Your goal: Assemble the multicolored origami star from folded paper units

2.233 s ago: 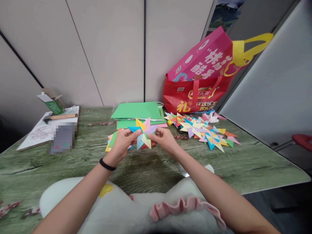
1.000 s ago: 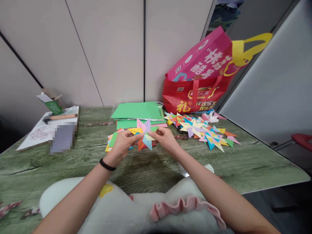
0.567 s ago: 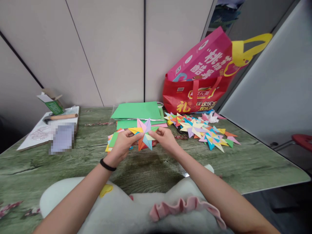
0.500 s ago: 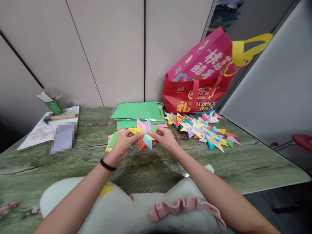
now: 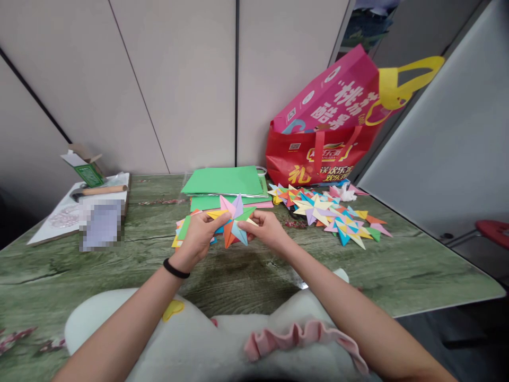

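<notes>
A multicoloured folded-paper star [image 5: 235, 218] is held up over the table, its points pink, purple, green, blue, orange and yellow. My left hand [image 5: 199, 233] pinches its yellow point between thumb and fingers. On the opposite side, my right hand [image 5: 265, 229] grips the lower right point, with the thumb in front. Fingers behind the star are partly hidden. Behind my left hand lie small coloured paper pieces [image 5: 182, 231]. Several finished paper stars [image 5: 318, 209] are heaped on the table to the right of my right hand.
Green paper sheets [image 5: 223, 181] lie at the back against the wall. A red gift bag [image 5: 318, 154] holding a pink box [image 5: 330, 98] stands behind the stars. At left are a hammer [image 5: 99, 191], a white board [image 5: 51, 225] and a small green box [image 5: 88, 171]. A plush cushion [image 5: 214, 350] fills the front.
The star has shifted slightly left and turned a little. My right thumb has slid from the green point down to the point below it; my left hand keeps its pinch.
</notes>
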Demonstrator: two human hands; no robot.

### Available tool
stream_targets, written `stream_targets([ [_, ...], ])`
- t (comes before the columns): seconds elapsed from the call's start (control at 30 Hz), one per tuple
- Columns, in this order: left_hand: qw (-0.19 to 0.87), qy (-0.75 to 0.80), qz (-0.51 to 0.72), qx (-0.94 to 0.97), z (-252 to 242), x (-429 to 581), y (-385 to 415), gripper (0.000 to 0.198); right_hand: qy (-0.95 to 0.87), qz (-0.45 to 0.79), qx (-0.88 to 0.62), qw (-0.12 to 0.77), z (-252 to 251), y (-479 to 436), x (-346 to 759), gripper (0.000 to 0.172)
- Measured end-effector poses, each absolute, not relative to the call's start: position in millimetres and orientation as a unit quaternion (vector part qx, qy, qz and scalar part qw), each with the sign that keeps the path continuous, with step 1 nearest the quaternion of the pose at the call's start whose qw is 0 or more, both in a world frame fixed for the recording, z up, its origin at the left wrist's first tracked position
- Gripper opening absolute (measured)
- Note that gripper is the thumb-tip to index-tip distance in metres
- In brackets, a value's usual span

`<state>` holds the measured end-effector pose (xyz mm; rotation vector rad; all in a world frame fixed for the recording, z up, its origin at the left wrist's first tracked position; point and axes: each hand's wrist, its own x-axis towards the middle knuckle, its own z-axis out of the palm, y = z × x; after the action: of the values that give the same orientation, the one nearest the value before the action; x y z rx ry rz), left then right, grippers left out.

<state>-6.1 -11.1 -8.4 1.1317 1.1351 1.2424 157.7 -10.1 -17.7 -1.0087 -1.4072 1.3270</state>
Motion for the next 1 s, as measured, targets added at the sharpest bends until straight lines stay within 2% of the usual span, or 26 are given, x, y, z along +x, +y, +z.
stream_targets([
  [0.47,0.489,0.47,0.545,0.493,-8.2,-4.7,-11.1,0.03,-0.588,0.528,-0.383,0.479,-23.5,-8.0,156.1,0.041],
  [0.6,0.468,0.479,0.563,0.485,-9.9,-5.7,-10.1,0.029,-0.591,0.54,-0.387,0.458,-22.6,-8.5,156.9,0.038],
  [0.8,0.495,0.469,0.562,0.468,-3.2,-4.5,-13.8,0.033,-0.568,0.59,-0.378,0.433,-20.7,-9.8,158.4,0.038],
  [1.0,0.522,0.451,0.543,0.48,-0.8,-6.2,-13.7,0.034,-0.567,0.586,-0.387,0.43,-19.8,-9.2,160.1,0.037],
])
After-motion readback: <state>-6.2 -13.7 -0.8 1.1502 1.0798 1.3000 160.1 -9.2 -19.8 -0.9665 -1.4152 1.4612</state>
